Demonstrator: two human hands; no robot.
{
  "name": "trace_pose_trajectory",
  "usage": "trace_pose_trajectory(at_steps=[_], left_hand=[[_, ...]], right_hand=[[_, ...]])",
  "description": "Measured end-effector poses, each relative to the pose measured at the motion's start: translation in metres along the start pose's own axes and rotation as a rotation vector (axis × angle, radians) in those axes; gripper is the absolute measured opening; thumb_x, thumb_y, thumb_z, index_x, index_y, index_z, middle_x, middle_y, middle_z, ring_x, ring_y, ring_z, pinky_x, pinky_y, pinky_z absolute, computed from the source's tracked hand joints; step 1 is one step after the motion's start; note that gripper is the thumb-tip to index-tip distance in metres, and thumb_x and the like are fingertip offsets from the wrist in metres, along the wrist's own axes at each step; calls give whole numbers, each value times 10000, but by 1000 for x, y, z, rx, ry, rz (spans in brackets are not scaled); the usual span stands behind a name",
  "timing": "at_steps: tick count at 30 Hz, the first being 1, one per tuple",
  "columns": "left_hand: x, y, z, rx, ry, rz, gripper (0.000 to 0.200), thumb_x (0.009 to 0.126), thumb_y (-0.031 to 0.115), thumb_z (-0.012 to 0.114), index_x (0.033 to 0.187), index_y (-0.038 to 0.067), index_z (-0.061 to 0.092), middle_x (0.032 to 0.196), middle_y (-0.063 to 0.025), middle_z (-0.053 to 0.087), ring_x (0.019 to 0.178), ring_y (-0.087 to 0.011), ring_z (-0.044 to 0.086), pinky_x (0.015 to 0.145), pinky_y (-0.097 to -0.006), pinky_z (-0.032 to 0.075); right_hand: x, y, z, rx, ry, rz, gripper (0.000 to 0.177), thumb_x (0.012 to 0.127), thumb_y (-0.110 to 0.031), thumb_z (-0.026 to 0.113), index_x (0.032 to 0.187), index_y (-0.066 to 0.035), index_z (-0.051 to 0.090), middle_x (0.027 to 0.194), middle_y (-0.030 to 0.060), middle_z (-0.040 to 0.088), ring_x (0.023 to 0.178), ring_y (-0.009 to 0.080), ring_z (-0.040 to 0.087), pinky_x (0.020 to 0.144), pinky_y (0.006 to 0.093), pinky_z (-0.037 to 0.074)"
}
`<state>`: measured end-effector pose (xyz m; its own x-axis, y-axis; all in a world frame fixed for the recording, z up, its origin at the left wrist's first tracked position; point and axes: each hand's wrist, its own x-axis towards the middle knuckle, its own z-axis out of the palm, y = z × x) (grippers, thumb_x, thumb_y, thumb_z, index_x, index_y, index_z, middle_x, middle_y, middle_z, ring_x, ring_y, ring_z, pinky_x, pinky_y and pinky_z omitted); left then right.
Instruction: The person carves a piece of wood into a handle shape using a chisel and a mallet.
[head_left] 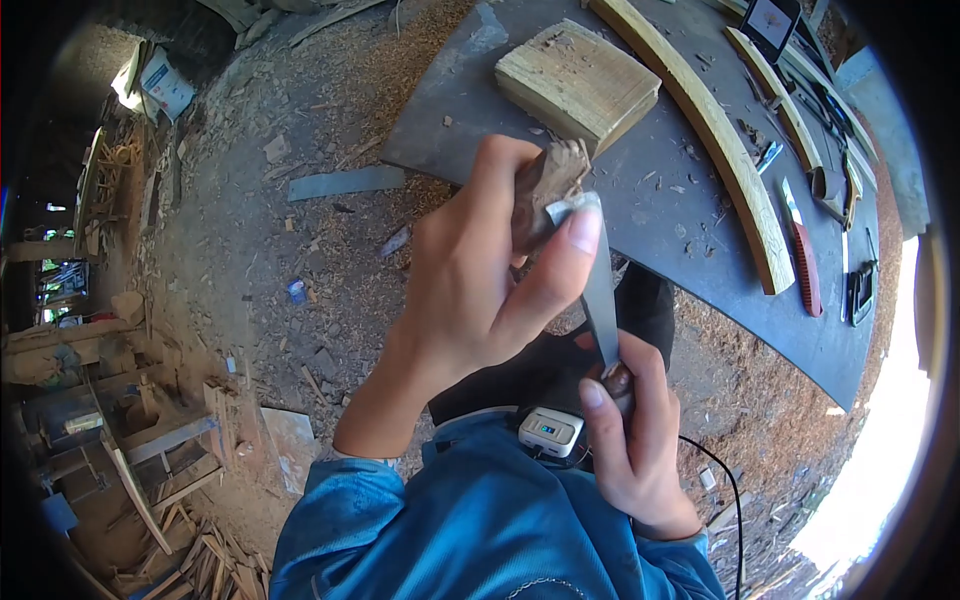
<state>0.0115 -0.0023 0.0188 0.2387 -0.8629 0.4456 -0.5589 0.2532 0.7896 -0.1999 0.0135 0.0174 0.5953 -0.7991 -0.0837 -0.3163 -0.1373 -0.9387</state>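
Observation:
My left hand [480, 260] is closed around a small carved piece of brown wood [553, 185], held up near the table's front edge. Its thumb presses a pale scrap, perhaps sandpaper or cloth, against the top of a flat grey metal tool [600, 290]. Lower and to the right, my right hand [640, 430] is wrapped round the dark rounded handle [618, 382] of that tool. The metal slants up from the handle to the wood. Part of the carved piece is hidden by my left fingers.
On the dark table [660, 235] lie a thick wooden block [575, 75], a long curved wooden strip [715, 130], a red-handled knife [806, 265] and clamps. A white device [550, 430] with a black cable rests at my waist. Wood scraps [200, 560] lie lower left.

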Motion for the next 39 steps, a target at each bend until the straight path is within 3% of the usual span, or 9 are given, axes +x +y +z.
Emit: trace_pose_trajectory(at_steps=[5, 7, 13, 21, 23, 30, 35, 38, 39], left_hand=[[-3, 6, 2, -27, -7, -67, 307, 1036, 310, 630, 1072, 14, 558, 725, -45, 646, 601, -115, 657, 525, -276, 496], [-6, 14, 4, -66, -13, -134, 276, 1044, 299, 577, 1056, 24, 556, 756, -29, 618, 671, -89, 580, 586, -272, 459], [-3, 0, 11, -91, 24, -61, 411, 978, 260, 666, 1190, -29, 465, 895, -42, 583, 739, -66, 528, 666, -227, 455], [0, 2, 13, -137, 62, -25, 360, 922, 288, 681, 1073, 12, 506, 813, -27, 569, 686, -78, 527, 625, -242, 451], [2, 1, 11, -118, 71, -6, 396, 931, 334, 730, 1045, 7, 536, 721, -43, 625, 610, -100, 617, 557, -254, 486], [-5, 4, 5, -246, -40, -179, 295, 999, 308, 645, 1015, 32, 541, 692, -30, 621, 614, -87, 619, 549, -272, 469], [-13, 15, 5, -327, 23, -331, 311, 1022, 336, 634, 1034, 33, 565, 693, -38, 622, 618, -103, 629, 551, -291, 473], [-17, 7, 8, -225, -34, -108, 325, 1025, 349, 646, 1053, 32, 580, 693, -37, 623, 596, -107, 623, 530, -302, 469], [-19, 14, 11, -163, -102, -167, 359, 1023, 379, 661, 1045, 30, 582, 679, -28, 606, 571, -103, 609, 501, -298, 454]], right_hand=[[7, 8, 15, -221, 191, -164, 437, 934, -77, 709, 1325, 40, 552, 850, 133, 602, 681, 252, 661, 597, 352, 527], [9, 10, 18, -315, 254, -220, 442, 926, -68, 712, 1325, 36, 553, 826, 127, 586, 658, 247, 655, 568, 352, 519], [4, 6, -5, 95, -8, 31, 396, 984, -99, 658, 1339, 35, 544, 915, 126, 645, 754, 196, 641, 707, 338, 522], [-2, -6, -20, 407, -179, 235, 412, 1013, -146, 647, 1348, 54, 514, 1168, 188, 701, 960, 217, 709, 860, 333, 541], [0, -6, -20, 357, -172, 202, 405, 1008, -140, 654, 1337, 55, 522, 1116, 182, 700, 915, 225, 710, 827, 337, 544], [1, 8, -1, 67, -10, -70, 408, 958, -100, 706, 1305, 53, 553, 871, 136, 639, 703, 250, 674, 636, 343, 529], [7, 12, 14, -179, 161, -246, 464, 898, -48, 737, 1317, 41, 556, 834, 109, 610, 632, 213, 647, 538, 329, 506], [12, 15, 16, -290, 293, -295, 490, 880, -36, 745, 1324, 42, 553, 837, 105, 608, 627, 206, 643, 527, 326, 503], [14, 16, 15, -319, 338, -305, 497, 876, -34, 747, 1327, 43, 551, 841, 105, 610, 628, 206, 643, 528, 326, 504]])
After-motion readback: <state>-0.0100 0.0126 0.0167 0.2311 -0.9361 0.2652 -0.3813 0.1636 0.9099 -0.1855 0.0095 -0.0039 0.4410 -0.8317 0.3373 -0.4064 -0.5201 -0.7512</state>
